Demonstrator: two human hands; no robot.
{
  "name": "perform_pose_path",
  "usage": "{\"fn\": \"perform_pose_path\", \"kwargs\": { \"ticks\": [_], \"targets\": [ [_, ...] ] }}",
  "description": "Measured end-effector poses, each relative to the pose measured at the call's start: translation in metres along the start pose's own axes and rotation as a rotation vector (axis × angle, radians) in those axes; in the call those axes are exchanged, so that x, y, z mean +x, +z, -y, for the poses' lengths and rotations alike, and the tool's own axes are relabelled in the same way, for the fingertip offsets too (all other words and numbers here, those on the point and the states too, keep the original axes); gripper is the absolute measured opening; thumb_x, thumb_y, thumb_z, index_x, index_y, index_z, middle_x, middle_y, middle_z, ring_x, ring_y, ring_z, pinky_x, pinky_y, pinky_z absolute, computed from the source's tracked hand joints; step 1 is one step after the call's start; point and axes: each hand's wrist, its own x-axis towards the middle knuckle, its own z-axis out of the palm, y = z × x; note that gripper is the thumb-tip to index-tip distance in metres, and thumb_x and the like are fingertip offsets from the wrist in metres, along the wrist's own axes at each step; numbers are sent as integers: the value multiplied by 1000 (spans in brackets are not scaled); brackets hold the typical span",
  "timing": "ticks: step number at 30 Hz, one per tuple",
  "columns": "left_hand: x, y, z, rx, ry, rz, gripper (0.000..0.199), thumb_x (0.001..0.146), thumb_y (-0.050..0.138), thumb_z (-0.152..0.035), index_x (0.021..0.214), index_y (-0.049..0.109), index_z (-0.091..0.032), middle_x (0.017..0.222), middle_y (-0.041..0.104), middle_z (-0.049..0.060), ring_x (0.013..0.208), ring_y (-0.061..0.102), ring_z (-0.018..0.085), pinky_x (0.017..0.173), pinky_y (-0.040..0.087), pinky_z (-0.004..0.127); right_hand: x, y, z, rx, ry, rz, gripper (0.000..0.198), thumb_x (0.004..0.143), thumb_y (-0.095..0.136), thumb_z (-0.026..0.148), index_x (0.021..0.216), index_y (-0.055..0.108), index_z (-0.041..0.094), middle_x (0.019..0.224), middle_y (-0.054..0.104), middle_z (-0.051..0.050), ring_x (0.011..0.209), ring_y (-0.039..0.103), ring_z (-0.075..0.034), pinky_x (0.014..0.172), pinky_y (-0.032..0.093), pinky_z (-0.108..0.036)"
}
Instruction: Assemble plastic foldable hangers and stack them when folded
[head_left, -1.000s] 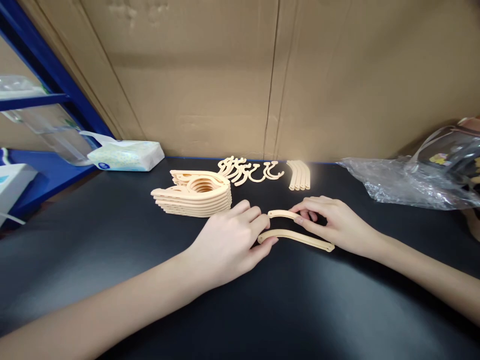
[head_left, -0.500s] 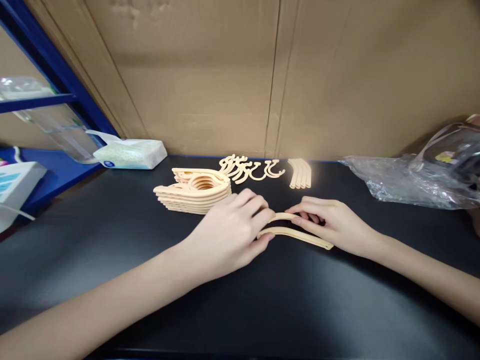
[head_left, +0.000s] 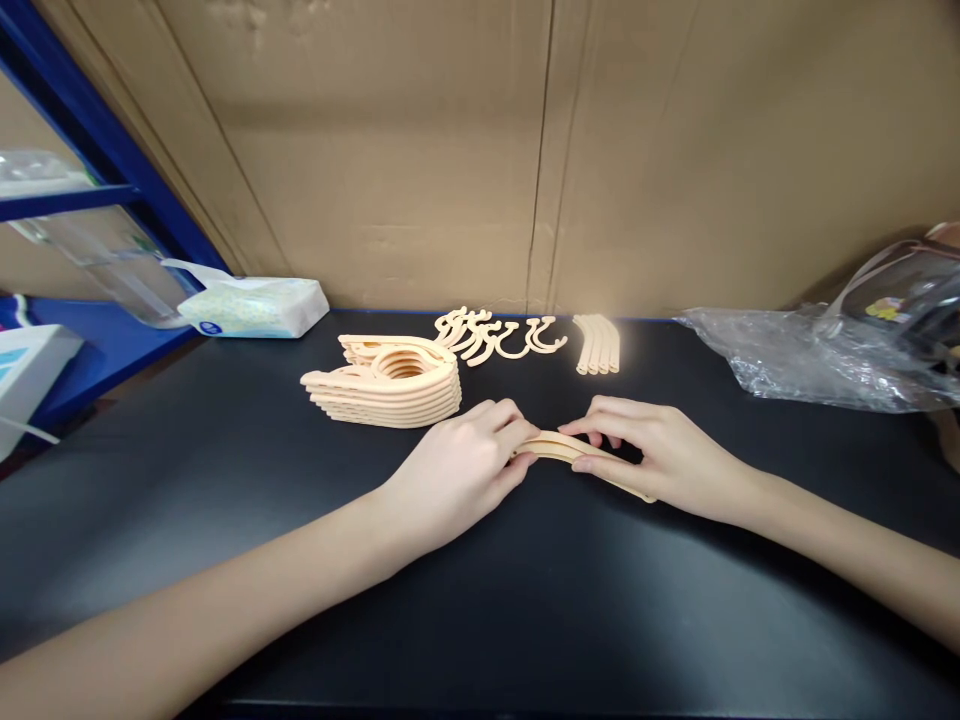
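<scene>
Two curved beige plastic hanger arms (head_left: 553, 447) lie side by side, touching, low over the black tabletop. My left hand (head_left: 461, 465) is closed on their left end, pinching it between thumb and fingers. From the other side, my right hand (head_left: 664, 455) grips them near the middle, thumb on the near edge and fingertips on the far edge. Their right end sticks out below my right palm. Left of my left hand sits a stack of beige hanger bodies (head_left: 386, 385) with round openings. Behind it lie several loose beige hooks (head_left: 480, 335), and to their right a row of more curved hanger arms (head_left: 598, 345).
A tissue pack (head_left: 259, 305) lies at the back left beside a blue metal frame (head_left: 112, 130). Clear plastic bags (head_left: 810, 360) are at the back right. A brown cardboard wall (head_left: 420, 170) closes off the far edge of the black table (head_left: 480, 620).
The two hanger arms, apart before, are now brought together side by side. My right hand has shifted slightly left and its thumb has come onto the near arm.
</scene>
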Motion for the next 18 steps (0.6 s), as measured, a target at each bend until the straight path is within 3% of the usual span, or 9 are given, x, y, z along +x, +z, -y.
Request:
{"fn": "perform_pose_path", "kwargs": {
  "ticks": [9, 18],
  "targets": [
    [-1, -2, 0, 159, 77, -41, 19, 96, 48, -26, 103, 64, -17, 88, 62, 3, 80, 54, 17, 60, 41, 26, -2, 0, -2, -20, -11, -7, 30, 93, 50, 43, 111, 66, 26, 88, 61, -2, 74, 59, -13, 64, 46, -26],
    [-1, -1, 2, 187, 121, -35, 23, 98, 46, -29, 102, 64, -15, 92, 63, 4, 84, 53, 18, 68, 44, 30, 0, -1, 0, -32, -13, -10, 29, 93, 50, 43, 108, 66, 25, 86, 61, -1, 71, 59, -13, 64, 46, -26]
  ]
}}
